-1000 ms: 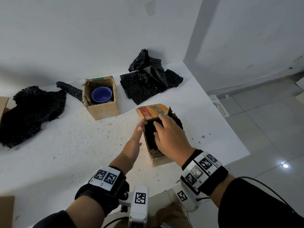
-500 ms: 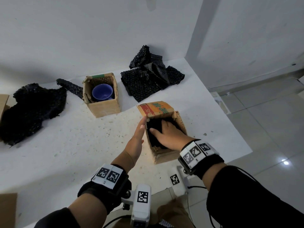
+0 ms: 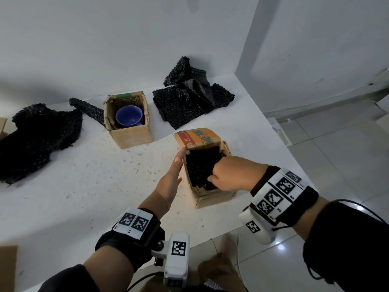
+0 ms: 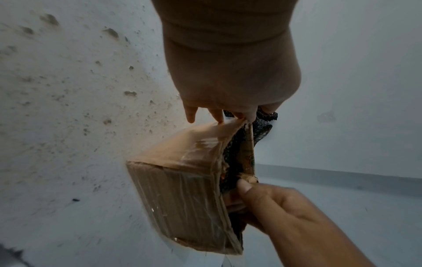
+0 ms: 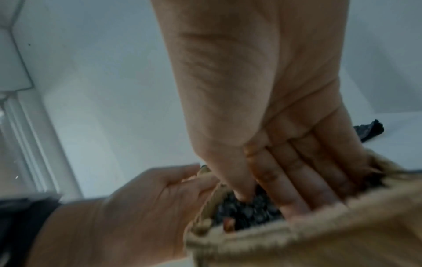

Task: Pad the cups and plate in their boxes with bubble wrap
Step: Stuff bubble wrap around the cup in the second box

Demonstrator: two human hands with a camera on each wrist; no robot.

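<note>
A small cardboard box (image 3: 210, 197) with its printed flap up stands near the table's right front edge, stuffed with black bubble wrap (image 3: 200, 165). My left hand (image 3: 173, 173) lies flat with straight fingers against the box's left wall (image 4: 182, 198). My right hand (image 3: 229, 175) reaches in from the right, and its straight fingers (image 5: 297, 180) press down on the bubble wrap (image 5: 248, 213) inside the rim (image 5: 319, 234). What is under the wrap is hidden. Farther back, a second open box (image 3: 130, 135) holds a blue cup (image 3: 128, 116) with no wrap over it.
Loose black bubble wrap lies in a pile at the back right (image 3: 185, 102), in a big heap at the left (image 3: 35, 135) and as a strip (image 3: 86, 108) beside the cup's box. Cardboard shows at the far left (image 3: 2, 127) and bottom left (image 3: 8, 266). The table ends just right of the near box.
My right hand has turned and sunk from on top of the box down into it, pushing the bubble wrap below the rim. My left hand has stayed against the box's side.
</note>
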